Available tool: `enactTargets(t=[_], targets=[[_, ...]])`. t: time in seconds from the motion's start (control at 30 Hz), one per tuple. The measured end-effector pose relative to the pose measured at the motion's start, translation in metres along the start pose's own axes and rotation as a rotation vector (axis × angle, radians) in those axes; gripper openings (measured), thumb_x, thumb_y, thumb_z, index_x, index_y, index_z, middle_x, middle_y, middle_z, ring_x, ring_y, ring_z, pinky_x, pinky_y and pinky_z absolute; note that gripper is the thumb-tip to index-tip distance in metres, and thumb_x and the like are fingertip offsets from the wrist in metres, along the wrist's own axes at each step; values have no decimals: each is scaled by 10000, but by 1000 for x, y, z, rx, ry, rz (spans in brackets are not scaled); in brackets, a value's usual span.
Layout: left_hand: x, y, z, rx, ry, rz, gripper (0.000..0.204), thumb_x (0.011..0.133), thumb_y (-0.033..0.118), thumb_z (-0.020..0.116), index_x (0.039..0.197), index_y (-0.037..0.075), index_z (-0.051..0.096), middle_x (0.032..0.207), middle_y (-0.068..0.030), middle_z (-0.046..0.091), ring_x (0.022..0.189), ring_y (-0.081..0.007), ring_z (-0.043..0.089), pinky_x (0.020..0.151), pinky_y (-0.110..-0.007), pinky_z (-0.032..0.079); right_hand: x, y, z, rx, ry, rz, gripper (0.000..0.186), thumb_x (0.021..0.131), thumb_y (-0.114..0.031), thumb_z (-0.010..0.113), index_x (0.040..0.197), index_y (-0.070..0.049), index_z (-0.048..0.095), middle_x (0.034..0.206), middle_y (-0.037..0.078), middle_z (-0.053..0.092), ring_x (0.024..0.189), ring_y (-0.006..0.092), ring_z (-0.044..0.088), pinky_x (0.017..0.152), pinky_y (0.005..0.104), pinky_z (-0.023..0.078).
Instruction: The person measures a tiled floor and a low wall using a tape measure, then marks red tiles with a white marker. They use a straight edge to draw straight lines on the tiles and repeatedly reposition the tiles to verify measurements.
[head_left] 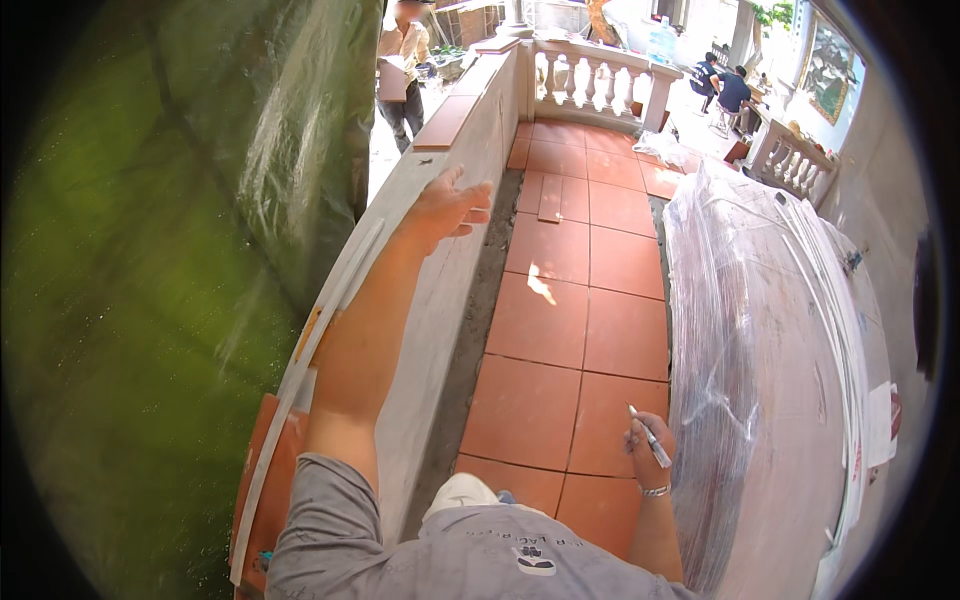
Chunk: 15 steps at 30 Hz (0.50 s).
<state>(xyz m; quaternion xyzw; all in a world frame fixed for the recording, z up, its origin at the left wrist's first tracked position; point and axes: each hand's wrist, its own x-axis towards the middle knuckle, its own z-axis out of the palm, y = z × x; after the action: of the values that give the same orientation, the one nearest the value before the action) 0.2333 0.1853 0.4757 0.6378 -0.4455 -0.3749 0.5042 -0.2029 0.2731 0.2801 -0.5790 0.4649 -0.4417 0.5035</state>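
Observation:
My left arm reaches forward along a low grey wall [425, 340]. At its end my left hand [450, 210] hovers by the wall's top with fingers apart, and nothing shows in it. Just beyond the fingers, reddish flat tiles [446, 122] lie along the wall top. Lower right, my right hand [638, 452] is closed around a slim white-and-grey pen or marker [656, 448], its tip pointing up and left. Beneath that hand runs a floor of square terracotta tiles [540, 325] with dark joints. A narrow tile strip [549, 198] rests on it farther ahead.
Plastic film covers a large object [715, 330] on the right, with long white strips [835, 330] over it. A green sheet [150, 280] hangs at left. Ahead stands a balustrade [590, 85]. Beyond the wall a person [402, 60] holds a tile; two people [733, 90] sit far right.

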Motion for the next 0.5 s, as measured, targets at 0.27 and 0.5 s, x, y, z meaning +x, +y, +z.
enactTargets(t=[0.27,0.5], targets=[[165,-65,-19,-65,1,-101,782,928,412,663,1503,4,325,1221,-130,633,1071,-227,654,913,-384,517,110,37,-1,-95,147,70,331,962,-333,673,1039,-13,638,665,27,622,534,83,583,469,220,465],[340,-119,-81,-372,136,-161,477,945,384,659,1295,90,521,1095,-46,637,987,-172,647,845,-368,510,256,22,23,-179,177,73,328,966,-322,669,1028,-1,636,670,28,629,532,75,587,462,213,459]])
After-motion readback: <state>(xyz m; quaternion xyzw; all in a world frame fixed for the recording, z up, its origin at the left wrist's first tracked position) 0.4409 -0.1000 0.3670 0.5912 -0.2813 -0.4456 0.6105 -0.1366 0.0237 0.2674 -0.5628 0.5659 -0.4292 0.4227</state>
